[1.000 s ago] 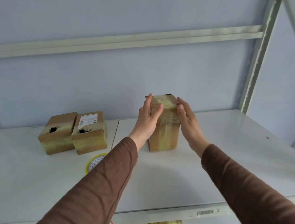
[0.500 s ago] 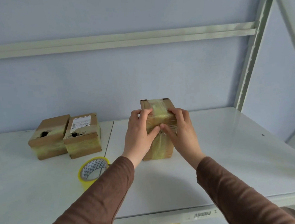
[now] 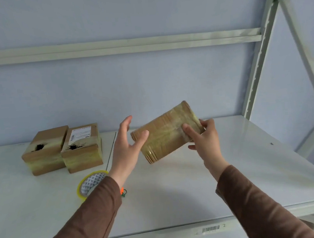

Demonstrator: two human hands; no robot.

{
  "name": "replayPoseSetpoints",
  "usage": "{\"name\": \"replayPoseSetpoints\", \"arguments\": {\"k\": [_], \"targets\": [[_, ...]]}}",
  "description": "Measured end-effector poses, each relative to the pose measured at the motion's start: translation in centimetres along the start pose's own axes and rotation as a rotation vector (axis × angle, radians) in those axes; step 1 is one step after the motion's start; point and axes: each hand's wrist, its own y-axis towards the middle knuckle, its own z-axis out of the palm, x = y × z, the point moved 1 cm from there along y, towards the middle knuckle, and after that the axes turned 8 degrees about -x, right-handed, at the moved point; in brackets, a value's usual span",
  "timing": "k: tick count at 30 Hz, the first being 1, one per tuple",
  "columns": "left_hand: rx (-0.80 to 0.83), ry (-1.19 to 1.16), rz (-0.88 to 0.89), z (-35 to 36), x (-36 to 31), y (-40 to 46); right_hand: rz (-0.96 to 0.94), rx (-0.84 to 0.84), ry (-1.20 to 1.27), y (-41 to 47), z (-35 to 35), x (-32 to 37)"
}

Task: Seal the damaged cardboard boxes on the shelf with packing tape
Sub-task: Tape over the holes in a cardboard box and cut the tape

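Shelf point(image 3: 233, 178): two holed boxes point(image 3: 64, 149) far left, untaped. Taped box point(image 3: 167, 135) tilted mid-air, only right hand point(image 3: 204, 143) pinching its right end; left hand point(image 3: 125, 146) open, thumb touching. Risk: slips, drops. Tape roll point(image 3: 90, 182) near left.

Pale blue wall point(image 3: 149, 85); white metal shelving point(image 3: 252, 177) (slotted upright).
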Motion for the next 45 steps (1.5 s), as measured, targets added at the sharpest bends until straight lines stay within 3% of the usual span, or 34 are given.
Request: {"name": "replayPoseSetpoints", "arguments": {"k": [2,4,8,11,13,16,19,21,24,30,32,33,36,39,41,45], "targets": [[0.109,-0.249,-0.180,0.1,0.1,-0.5,0.092,0.021,0.019,-0.2,-0.7,0.1],[0.159,-0.347,-0.329,0.7,0.2,-0.6,0.120,0.064,-0.054,-0.8,-1.1,0.0],[0.203,-0.217,-0.613,0.3,0.5,0.2,-0.012,0.149,-0.539,-1.3,-1.9,-0.5],[0.309,-0.059,-0.690,-0.2,1.2,1.1,-0.047,0.234,-0.740,-0.4,-2.5,-0.4],[0.296,0.073,-0.576,-0.4,1.2,1.8,-0.112,0.237,-0.797,0.4,-2.6,-0.1],[0.296,0.335,-0.061,-0.8,0.1,2.8,-0.292,0.317,-0.743,1.5,-2.5,1.0],[0.614,0.666,0.329,-0.1,-0.8,3.1,-0.498,0.639,-0.780,2.0,-1.4,2.6],[0.729,0.834,0.427,0.4,-0.8,3.0,-0.646,0.809,-0.940,1.8,-0.2,2.5],[0.717,0.831,0.488,0.6,-0.7,3.1,-0.858,0.803,-1.092,1.5,0.9,1.6],[0.687,0.746,0.427,0.8,-0.5,2.9,-0.856,0.766,-1.049,1.3,1.1,1.3],[0.685,0.606,0.358,0.3,-0.5,2.8,-0.739,0.805,-0.913,1.3,0.6,1.5],[0.656,0.467,0.260,0.0,-0.6,2.7,-0.584,0.827,-0.752,1.5,0.1,1.8],[0.411,-0.012,-0.306,-1.2,-0.3,2.2,-0.064,0.644,-0.268,2.3,-1.6,1.6],[0.303,-0.120,-0.737,-1.4,1.1,1.2,0.242,0.520,-0.298,2.3,-2.1,0.2],[0.325,-0.228,-0.790,-1.0,1.3,0.7,0.297,0.547,-0.268,1.7,-2.0,-0.3],[0.151,-0.548,-0.627,-0.8,0.4,0.3,0.213,0.424,-0.038,0.3,-1.8,-0.1]]}}
